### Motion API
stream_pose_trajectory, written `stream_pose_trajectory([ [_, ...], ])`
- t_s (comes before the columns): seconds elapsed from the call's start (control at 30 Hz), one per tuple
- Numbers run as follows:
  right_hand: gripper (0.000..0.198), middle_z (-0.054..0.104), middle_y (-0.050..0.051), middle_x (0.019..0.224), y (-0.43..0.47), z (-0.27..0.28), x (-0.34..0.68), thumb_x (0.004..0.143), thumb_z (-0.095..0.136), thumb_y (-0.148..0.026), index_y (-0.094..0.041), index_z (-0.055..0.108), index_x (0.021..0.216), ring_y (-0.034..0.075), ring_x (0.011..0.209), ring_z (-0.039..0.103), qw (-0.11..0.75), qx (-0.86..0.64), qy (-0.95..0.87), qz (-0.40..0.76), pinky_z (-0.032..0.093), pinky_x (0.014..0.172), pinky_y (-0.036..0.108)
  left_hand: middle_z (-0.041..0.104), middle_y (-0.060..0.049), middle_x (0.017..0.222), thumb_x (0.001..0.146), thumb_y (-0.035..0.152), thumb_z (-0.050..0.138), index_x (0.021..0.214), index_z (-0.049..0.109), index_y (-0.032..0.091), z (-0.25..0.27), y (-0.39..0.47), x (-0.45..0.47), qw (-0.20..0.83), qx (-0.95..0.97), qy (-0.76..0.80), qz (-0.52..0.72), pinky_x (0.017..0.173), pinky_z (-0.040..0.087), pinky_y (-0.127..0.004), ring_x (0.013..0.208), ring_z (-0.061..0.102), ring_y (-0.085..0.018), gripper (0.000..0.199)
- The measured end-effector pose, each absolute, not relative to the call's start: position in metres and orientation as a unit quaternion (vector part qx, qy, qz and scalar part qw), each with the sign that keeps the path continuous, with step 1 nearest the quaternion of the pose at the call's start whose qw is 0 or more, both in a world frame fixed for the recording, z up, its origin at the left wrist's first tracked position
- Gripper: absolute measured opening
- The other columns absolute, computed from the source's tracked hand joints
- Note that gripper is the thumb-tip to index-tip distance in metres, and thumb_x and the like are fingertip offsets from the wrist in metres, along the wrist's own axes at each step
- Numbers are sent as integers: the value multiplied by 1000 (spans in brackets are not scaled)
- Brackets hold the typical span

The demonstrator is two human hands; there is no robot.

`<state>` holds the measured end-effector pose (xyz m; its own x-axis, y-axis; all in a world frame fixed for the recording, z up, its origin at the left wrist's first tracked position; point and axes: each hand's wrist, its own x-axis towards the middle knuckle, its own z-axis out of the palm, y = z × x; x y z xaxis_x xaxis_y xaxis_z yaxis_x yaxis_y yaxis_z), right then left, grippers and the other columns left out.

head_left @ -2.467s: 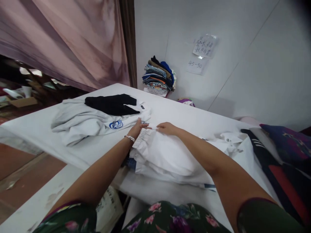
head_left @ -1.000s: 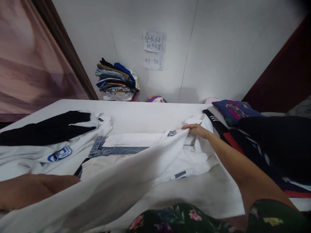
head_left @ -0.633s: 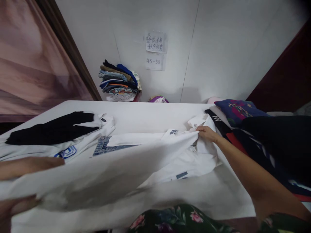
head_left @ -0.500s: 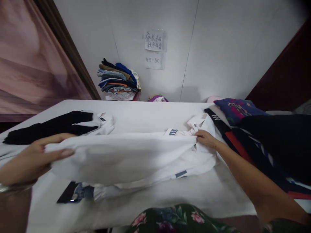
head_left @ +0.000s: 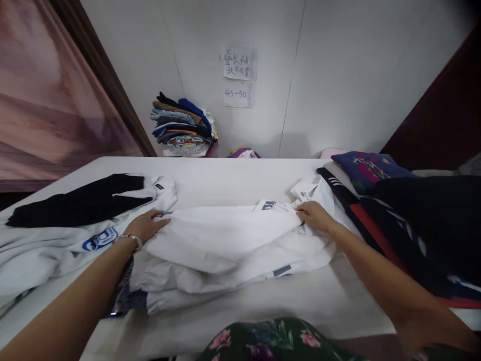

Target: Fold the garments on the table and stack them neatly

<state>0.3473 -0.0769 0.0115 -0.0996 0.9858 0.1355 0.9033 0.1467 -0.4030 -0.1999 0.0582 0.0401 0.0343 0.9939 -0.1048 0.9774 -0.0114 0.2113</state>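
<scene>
A white jacket [head_left: 225,235] lies lengthwise on the table, its collar at the right end and its body folded into a long strip. Printed dark marks show near the collar and along the front edge. My left hand [head_left: 148,224] grips the strip's far left corner between thumb and fingers. At the collar end, my right hand [head_left: 314,215] pinches the far edge of the cloth. Blue denim [head_left: 131,300] pokes out from beneath the jacket's left end, partly hidden by my left forearm.
Left of the jacket lie a black garment [head_left: 82,200] and a white garment with a blue print [head_left: 33,255]. Folded dark clothes [head_left: 432,220] are heaped on the right. Behind the white table [head_left: 233,180] stands a clothes stack [head_left: 184,123], below paper signs [head_left: 240,62] on the wall.
My left hand has moved right and away from me, bringing the raised left end of the jacket down onto the rest of it. My right hand has barely shifted.
</scene>
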Motion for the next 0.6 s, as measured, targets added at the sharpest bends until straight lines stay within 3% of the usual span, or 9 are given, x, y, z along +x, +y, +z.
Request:
stream_pose_trajectory([
  [0.13, 36, 63, 11, 125, -54, 14, 337, 85, 52, -41, -20, 67, 111, 27, 118, 54, 214, -615, -751, 111, 38, 102, 39, 41, -17, 148, 80, 45, 59, 140, 39, 5, 43, 72, -197, 96, 763, 640, 6, 109, 30, -33, 134, 39, -27, 75],
  [0.23, 41, 63, 12, 126, -36, 8, 328, 85, 55, -44, -20, 64, 117, 29, 119, 53, 135, -611, -772, 115, 32, 106, 42, 36, -15, 152, 78, 54, 59, 144, 38, 12, 40, 86, -191, 88, 778, 621, -47, 111, 26, -38, 138, 35, -31, 81],
  [0.37, 38, 69, 13, 111, -26, -7, 322, 91, 49, -44, -19, 66, 112, 28, 108, 59, 75, -629, -770, 76, 28, 106, 47, 50, -17, 142, 75, 69, 49, 140, 45, 16, 30, 95, -178, 73, 781, 609, -121, 111, 24, -48, 131, 44, -35, 84],
  [0.5, 41, 72, 12, 95, -30, -7, 332, 94, 42, -49, -19, 70, 92, 26, 98, 63, 57, -661, -747, 43, 33, 100, 41, 67, -21, 116, 73, 78, 40, 127, 58, 11, 33, 96, -175, 44, 787, 602, -128, 95, 41, -43, 111, 59, -38, 88],
  [0.6, 49, 72, 14, 86, -31, 7, 346, 94, 37, -55, -19, 69, 83, 28, 90, 65, 53, -697, -715, 30, 39, 89, 40, 70, -16, 110, 73, 78, 41, 118, 64, 16, 50, 102, -182, 39, 786, 612, -73, 87, 44, -39, 104, 63, -35, 80],
])
